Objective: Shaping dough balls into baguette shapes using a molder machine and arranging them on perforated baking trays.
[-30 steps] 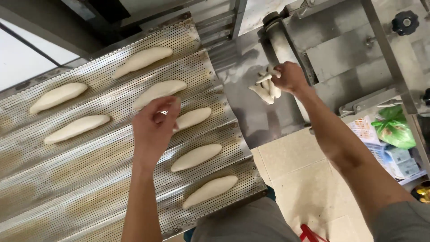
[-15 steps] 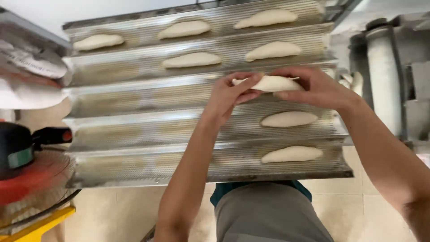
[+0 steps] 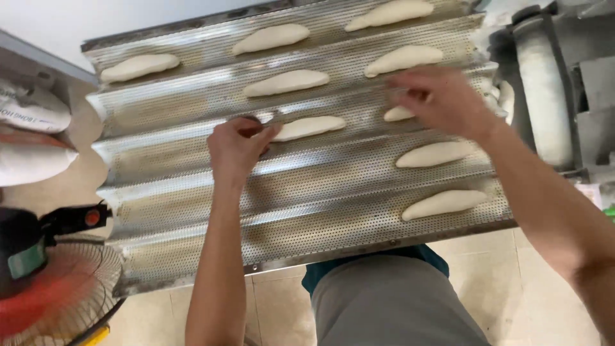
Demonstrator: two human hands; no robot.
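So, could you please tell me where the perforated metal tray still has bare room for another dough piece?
The perforated, grooved metal tray is bare along its left part in the three nearest grooves, below the left hand and left of the pale dough loaves on the right. The far grooves are crowded, and the right hand covers a loaf there.

I see a pale, long dough piece (image 3: 309,127) lying flat in the perforated tray's (image 3: 307,211) middle groove; another (image 3: 398,114) lies toward its right edge.
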